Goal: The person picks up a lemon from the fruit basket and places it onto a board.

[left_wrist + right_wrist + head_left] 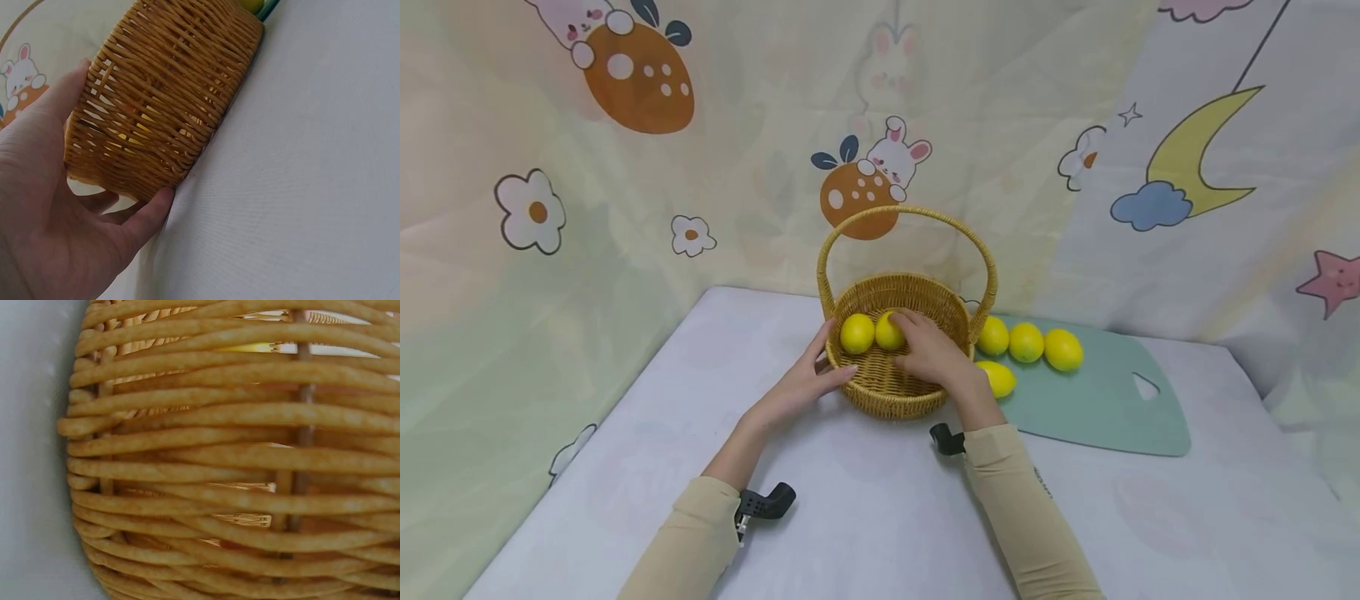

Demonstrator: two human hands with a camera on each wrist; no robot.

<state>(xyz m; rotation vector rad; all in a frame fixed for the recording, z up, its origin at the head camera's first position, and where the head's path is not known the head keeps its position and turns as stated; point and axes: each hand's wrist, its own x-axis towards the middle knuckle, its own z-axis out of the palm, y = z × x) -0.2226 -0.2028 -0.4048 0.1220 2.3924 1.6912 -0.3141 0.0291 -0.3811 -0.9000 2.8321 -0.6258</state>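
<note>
1. Nearest, two sleeves (677, 542) rest above the white table (865, 517), running forward behind the fingers of both hands.
2. Left hand (797, 385): thumb and fingers are spread wide and curved round the left side of the wicker basket (895, 407), thumb on the near rim, the others along the outer wall.
3. Right hand (934, 354): it reaches over the right rim, fingers bent, tips touching a lemon (885, 335). The thumb sits on the near side of the fruit; whether they grip it, one cannot tell.
4. The basket stands upright between the hands, mouth facing up. Its handle (910, 210) arches above the fingertips, spanning left to right.
5. The touched lemon is partly covered, its long axis unclear. A second lemon (857, 334), inside the basket between the left-hand fingers and the right fingertips, appears nearly round.
6. Right of the right-hand fingers, a single lemon (1000, 380) lies lengthwise left to right, its tip pointing right; beyond it, three lemons (1026, 342) form a row.
7. These four rest on a green board (1097, 408), long axis left to right, slotted end rightward and slightly nearer.
8. Farthest, beyond all fingers, hangs a printed backdrop (760, 167).
</note>
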